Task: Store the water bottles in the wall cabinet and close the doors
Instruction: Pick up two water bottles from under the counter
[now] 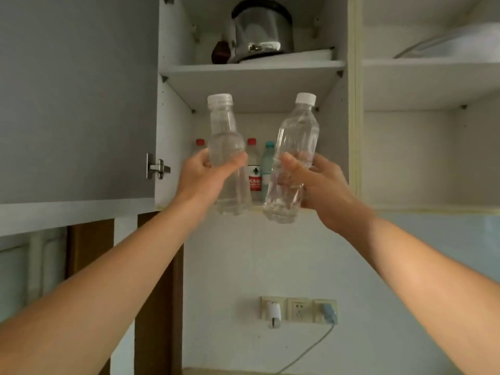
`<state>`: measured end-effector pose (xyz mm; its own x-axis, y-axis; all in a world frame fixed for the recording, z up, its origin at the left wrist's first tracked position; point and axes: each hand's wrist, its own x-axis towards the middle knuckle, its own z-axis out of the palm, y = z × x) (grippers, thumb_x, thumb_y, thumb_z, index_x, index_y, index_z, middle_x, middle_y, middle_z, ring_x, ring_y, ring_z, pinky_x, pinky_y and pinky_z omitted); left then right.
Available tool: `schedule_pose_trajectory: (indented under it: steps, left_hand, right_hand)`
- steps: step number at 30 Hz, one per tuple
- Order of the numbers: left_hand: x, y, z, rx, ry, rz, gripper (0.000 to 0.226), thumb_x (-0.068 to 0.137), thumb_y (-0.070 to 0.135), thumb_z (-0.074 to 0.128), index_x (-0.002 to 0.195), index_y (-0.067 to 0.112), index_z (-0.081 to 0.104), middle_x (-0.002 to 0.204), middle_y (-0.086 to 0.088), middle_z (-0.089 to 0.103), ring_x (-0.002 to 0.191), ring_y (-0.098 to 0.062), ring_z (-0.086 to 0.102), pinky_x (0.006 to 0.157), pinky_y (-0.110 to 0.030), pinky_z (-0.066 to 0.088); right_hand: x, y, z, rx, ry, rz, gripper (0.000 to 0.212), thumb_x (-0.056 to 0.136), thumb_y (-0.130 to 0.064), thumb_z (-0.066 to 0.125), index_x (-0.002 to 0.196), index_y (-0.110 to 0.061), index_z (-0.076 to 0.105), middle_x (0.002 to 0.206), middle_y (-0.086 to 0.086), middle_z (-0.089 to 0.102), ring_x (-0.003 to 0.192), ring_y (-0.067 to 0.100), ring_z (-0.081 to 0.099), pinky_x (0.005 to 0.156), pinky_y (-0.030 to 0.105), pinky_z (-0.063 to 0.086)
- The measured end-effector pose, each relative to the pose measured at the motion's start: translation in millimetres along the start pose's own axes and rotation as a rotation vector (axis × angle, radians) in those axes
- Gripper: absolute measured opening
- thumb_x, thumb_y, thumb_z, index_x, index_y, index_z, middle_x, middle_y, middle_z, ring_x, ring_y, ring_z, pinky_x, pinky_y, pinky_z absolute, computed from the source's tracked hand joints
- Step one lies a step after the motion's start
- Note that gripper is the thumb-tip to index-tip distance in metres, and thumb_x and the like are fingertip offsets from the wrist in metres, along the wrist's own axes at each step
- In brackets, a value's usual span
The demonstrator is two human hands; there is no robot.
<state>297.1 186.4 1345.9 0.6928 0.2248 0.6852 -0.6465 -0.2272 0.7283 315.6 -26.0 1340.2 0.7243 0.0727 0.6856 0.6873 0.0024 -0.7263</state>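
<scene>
Each hand, left hand (pixel 200 177) and right hand (pixel 322 185), wraps its fingers around a clear white-capped plastic bottle (pixel 226 147) (pixel 293 155), raised upright so both clear the open white wall cabinet's lower shelf (pixel 319 208).

The wall cabinet's bottom shelf (pixel 328 205) carries three bottles at the back — a red-capped bottle (pixel 253 169), a teal-capped bottle (pixel 267 163) just beside it, another red cap (pixel 200 142) further left. The upper shelf (pixel 251 68) bears a steel kettle (pixel 261 31) on a white tray (pixel 297 56).
</scene>
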Motion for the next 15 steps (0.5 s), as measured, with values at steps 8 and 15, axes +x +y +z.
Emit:
schedule_pose_trajectory:
  steps: [8, 15]
  left_hand:
    - [101.0, -45.9, 54.3, 0.159, 0.125, -0.023, 0.074, 0.077, 0.059, 0.078, 0.138, 0.026, 0.053, 0.122, 0.009, 0.061, 0.104, -0.015, 0.06, 0.084, -0.035, 0.049]
    - [128.3, -96.3, 63.5, 0.179, 0.097, -0.069, 0.051, 0.08, 0.059, 0.075, 0.121, 0.032, 0.058, 0.113, 0.009, 0.065, 0.104, -0.018, 0.063, 0.094, -0.044, 0.053]
  right_hand:
    - [108.2, 50.9, 4.3, -0.096, -0.032, -0.007, 0.038, 0.086, -0.046, 0.077, 0.115, -0.024, 0.066, 0.098, -0.008, 0.077, 0.087, 0.008, 0.074, 0.075, 0.028, 0.057]
    - [150.8, 86.5, 4.0, -0.165, -0.079, 0.059, 0.05, 0.087, -0.052, 0.073, 0.126, -0.024, 0.059, 0.105, -0.006, 0.07, 0.096, 0.013, 0.068, 0.071, 0.027, 0.054]
